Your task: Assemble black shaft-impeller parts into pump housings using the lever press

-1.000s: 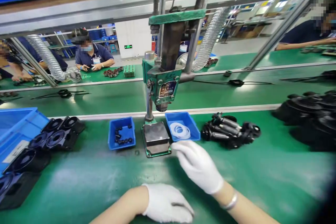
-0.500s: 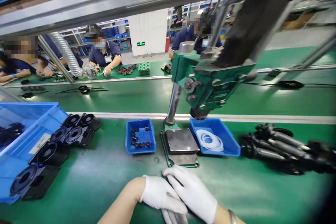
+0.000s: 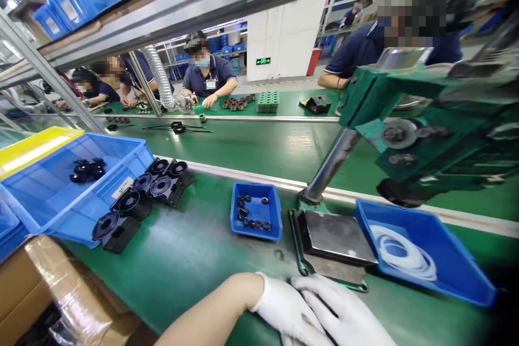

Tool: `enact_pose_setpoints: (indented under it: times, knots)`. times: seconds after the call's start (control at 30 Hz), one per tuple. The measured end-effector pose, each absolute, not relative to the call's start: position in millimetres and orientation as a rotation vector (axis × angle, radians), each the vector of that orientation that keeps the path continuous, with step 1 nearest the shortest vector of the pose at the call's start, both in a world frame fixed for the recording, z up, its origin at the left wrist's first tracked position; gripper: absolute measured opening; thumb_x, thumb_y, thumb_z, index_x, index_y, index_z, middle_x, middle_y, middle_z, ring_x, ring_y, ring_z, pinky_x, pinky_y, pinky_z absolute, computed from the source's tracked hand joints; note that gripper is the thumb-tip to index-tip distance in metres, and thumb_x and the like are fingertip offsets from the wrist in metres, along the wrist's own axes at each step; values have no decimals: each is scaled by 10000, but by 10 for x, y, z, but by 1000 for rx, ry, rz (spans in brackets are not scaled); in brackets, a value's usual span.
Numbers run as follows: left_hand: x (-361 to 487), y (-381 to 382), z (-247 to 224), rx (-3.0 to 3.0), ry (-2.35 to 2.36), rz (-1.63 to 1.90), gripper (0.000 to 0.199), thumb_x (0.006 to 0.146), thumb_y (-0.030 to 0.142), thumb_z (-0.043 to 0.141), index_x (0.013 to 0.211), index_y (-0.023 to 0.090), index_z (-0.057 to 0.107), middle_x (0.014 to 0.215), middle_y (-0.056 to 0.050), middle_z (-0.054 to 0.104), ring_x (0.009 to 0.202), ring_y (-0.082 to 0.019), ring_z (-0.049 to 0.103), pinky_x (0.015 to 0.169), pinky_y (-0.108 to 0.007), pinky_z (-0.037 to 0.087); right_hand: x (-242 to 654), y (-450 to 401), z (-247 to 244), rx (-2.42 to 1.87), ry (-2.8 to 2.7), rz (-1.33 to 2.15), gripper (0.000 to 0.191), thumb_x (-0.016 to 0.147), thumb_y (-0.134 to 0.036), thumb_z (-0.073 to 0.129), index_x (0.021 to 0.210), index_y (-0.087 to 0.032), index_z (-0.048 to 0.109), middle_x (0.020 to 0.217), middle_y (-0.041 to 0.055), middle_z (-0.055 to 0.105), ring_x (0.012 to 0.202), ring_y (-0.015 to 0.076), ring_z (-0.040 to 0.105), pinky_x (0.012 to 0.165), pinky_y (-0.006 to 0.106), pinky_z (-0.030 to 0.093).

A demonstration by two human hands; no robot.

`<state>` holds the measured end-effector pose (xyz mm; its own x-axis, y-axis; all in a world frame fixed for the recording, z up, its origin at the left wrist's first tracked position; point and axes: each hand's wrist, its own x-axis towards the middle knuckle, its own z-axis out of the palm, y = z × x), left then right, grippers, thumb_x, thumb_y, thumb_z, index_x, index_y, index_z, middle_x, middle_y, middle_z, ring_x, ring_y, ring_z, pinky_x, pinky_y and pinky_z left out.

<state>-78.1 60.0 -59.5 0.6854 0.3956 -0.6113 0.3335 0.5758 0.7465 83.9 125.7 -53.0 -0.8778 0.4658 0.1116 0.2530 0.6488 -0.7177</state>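
At the lower edge, my left hand and my right hand, both in white gloves, lie against each other. The left one points down and to the right, its fingers stretched and partly cut off by the frame. Beside it, the right hand reaches leftward with fingers extended and a gap between them. Neither shows anything held. Just beyond them stands a green hand press with a steel base block. A small blue bin of black rings sits left of the block. To its right, a larger blue bin holds coiled white tubing.
Several black round-holed housings stand in rows at left, beside a big blue crate with black parts. A cardboard box occupies the lower left corner. Across the green bench, co-workers sit at a far line. A metal beam crosses overhead.
The view has swung left, so the press, bins and hands appear further right; the cardboard box has entered view and the black cylindrical parts at right have left it. The hands stay together.
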Motion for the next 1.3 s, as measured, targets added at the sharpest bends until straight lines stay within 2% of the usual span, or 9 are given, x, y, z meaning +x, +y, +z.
enact_pose_setpoints:
  times: [0.23, 0.4, 0.63, 0.77, 0.93, 1.07, 1.13, 1.2, 1.3]
  knots:
    - [-780, 545, -517, 973, 755, 102, 355, 834, 504, 629, 931, 179, 736, 681, -15, 715, 677, -198, 730, 631, -286, 595, 829, 1229, -472, -575, -2598, 1078, 278, 959, -321, 434, 1019, -255, 698, 1010, 47, 721, 937, 217, 680, 882, 371, 552]
    - [-817, 535, -391, 978, 723, 111, 465, 749, 643, 657, 869, 196, 704, 715, -22, 720, 660, -184, 720, 611, -268, 584, 773, 1199, -410, -581, -2630, 1042, 294, 971, -295, 407, 1024, -218, 686, 991, 72, 712, 925, 219, 666, 862, 364, 534]
    - [-740, 286, -9, 1112, 1037, 288, 598, 807, 705, 515, 913, 147, 702, 786, -95, 753, 589, -166, 694, 563, -244, 540, 1197, 1269, 197, -518, -2908, 745, 253, 941, -250, 495, 1091, -223, 697, 998, 48, 715, 906, 203, 666, 851, 307, 519]
    - [-709, 279, -44, 1203, 1141, 232, 756, 760, 805, 442, 910, 105, 685, 806, -159, 757, 599, -196, 702, 506, -233, 494, 1843, 1651, 576, -1080, -2572, 288, 253, 952, -240, 466, 1013, -217, 711, 994, 37, 720, 943, 191, 665, 892, 297, 514]
    - [-642, 250, -189, 1218, 1148, 221, 836, 670, 889, 433, 887, 119, 678, 777, -130, 755, 594, -181, 685, 501, -228, 472, 2520, 2016, 784, -1662, -2114, -78, 333, 983, -223, 366, 1132, -157, 656, 1149, 108, 672, 1078, 225, 618, 967, 338, 473]
    - [-650, 243, -52, 1220, 1136, 229, 769, 734, 833, 443, 901, 121, 680, 786, -115, 760, 613, -177, 700, 517, -217, 480, 2566, 2208, 814, -1808, -2134, -135, 308, 942, -238, 465, 1177, -144, 640, 1199, 137, 637, 1144, 267, 570, 987, 348, 422]
    - [-666, 237, 63, 1232, 1130, 226, 712, 787, 770, 456, 943, 117, 693, 822, -117, 764, 648, -189, 718, 541, -226, 506, 2499, 2327, 839, -1872, -2184, -102, 315, 905, -253, 519, 1143, -97, 654, 1201, 195, 627, 1150, 311, 565, 961, 373, 414]
    - [-690, 235, 153, 1264, 1118, 227, 651, 820, 709, 480, 985, 122, 708, 875, -113, 764, 716, -198, 728, 594, -243, 536, 2429, 2493, 873, -1947, -2245, -19, 326, 883, -293, 536, 1012, -36, 692, 1098, 261, 650, 1072, 349, 609, 874, 392, 430]
    - [-750, 256, 196, 1278, 1109, 223, 614, 831, 675, 495, 1007, 132, 722, 903, -106, 762, 768, -197, 723, 673, -268, 560, 2328, 2825, 892, -2026, -2368, 151, 439, 865, -393, 503, 845, -6, 709, 883, 260, 682, 934, 353, 665, 729, 381, 404]
